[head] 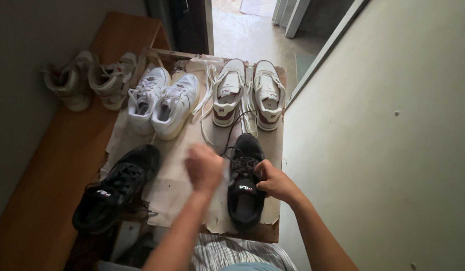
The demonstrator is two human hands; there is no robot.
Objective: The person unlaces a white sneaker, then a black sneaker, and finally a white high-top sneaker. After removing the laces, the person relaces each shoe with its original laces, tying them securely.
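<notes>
Low in the frame, just right of centre, the black sneaker (246, 185) lies toe-away on the desk (172, 193), long axis running up the frame. The right hand (275, 181) is nearer, fingers clamped on its right side. The left hand (205, 168), blurred, is fisted beside it, maybe pulling the lace. Its mate (114, 189) sits lower left; white pairs (162, 103) farther up.

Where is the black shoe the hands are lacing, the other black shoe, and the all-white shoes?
Black shoe being laced (245, 200), head view: on its tongue.
Other black shoe (112, 193), head view: on its tongue, near the laces.
All-white shoes (174, 108), head view: on the right shoe's laces.
</notes>
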